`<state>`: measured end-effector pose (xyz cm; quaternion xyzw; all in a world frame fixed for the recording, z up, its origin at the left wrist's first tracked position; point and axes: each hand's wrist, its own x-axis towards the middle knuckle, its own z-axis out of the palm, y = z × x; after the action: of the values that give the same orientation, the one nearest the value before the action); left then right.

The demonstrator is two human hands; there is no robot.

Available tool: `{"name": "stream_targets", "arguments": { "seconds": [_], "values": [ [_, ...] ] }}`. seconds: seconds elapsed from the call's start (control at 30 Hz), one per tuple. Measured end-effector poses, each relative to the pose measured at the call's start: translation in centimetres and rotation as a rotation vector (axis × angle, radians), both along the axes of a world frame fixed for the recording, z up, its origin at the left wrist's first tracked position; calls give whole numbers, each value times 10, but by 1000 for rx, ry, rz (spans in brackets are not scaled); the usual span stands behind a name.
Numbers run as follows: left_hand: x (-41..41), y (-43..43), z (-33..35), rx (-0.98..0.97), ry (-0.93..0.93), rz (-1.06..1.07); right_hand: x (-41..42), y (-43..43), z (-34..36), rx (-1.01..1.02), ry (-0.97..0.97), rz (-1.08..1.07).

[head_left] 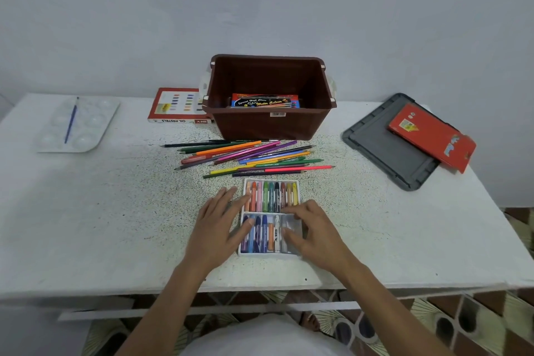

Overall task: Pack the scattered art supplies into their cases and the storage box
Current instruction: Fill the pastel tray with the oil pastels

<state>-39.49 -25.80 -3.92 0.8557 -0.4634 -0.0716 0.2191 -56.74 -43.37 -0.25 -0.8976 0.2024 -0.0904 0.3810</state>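
Head view, looking down: the oil pastel tray (271, 218) lies flat on the tabletop (115, 211) directly in front of me, two rows of sticks in a thin white moulded insert. The far row looks full; the near row shows open slots at its right end. My left hand (224, 222) rests with fingers spread across the tray's left edge, holding nothing. My right hand (310, 233) sits over the near right corner, fingers loosely curled onto the empty slots; I cannot tell whether a stick is under them.

Handling judgement: the tray looks light and flexible (thin plastic, likely to bow if lifted by one end), and the sticks are soft, waxy and loose in their grooves. Grip both long sides, keep it level, and do not tilt.

Just beyond the tray, coloured pencils (254, 157) lie scattered in a loose fan. Behind them stands the brown storage box (270, 121), open, with a watercolour set (264, 101) inside. The oil pastels case (177, 107) lies beside the box's left wall. At far left, a white palette (79, 124) carries a blue brush (70, 121). At far right, the grey lid (387, 147) lies on the tabletop with a red pencil case (430, 136) on it, overhanging its edge.
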Motion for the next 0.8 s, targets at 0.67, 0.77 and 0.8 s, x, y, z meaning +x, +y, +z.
{"name": "stream_targets", "arguments": {
  "seconds": [0.67, 0.77, 0.8],
  "values": [
    [0, 0, -2, 6, -16, -2, 8, -6, 0, -121, -58, -41],
    [0, 0, -3, -11, -15, -6, 26, -22, 11, -153, -62, -119],
    [1, 0, -3, -16, -17, -6, 33, -29, 15, -174, -53, -149]
  ]
}}
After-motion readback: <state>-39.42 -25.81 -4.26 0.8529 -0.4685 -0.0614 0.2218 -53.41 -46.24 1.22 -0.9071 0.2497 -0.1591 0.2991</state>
